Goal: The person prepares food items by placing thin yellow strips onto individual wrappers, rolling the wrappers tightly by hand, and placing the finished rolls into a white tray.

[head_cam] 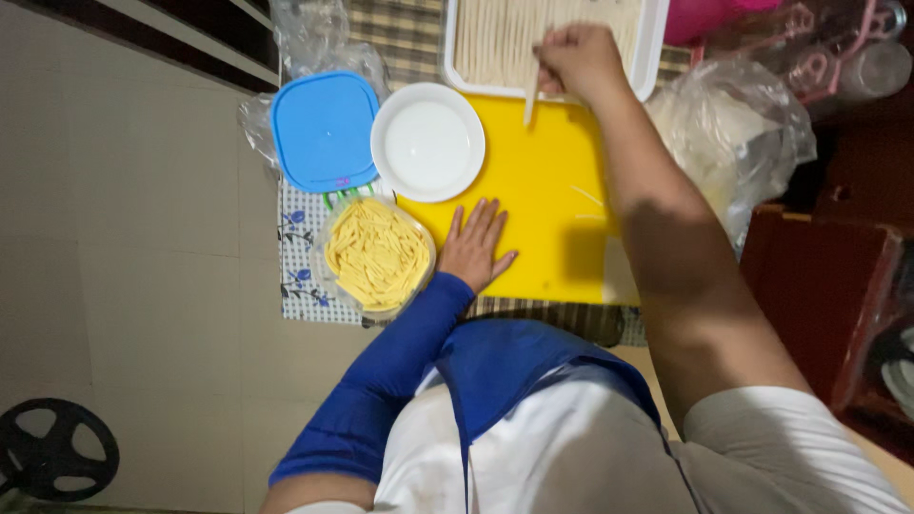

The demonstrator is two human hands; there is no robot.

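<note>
A blue square lid (pixel 325 130) lies beside a white round bowl (pixel 427 141). Below them sits a clear container of pale yellow cut strips (pixel 377 255) on a cloth with blue flowers (pixel 297 276). Crumpled clear plastic bags (pixel 738 133) lie at the right edge, near a dark red cabinet (pixel 819 286). A black wheel (pixel 52 452) rests on the tiled floor (pixel 143 238).

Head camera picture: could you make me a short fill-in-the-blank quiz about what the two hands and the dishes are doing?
1. The left hand lies flat on the ____ cutting board.
2. The right hand pinches a pale strip over the white ____.
3. The square lid is ____.
4. The round white plate is ____.

Missing words: yellow; tray; blue; empty
</note>
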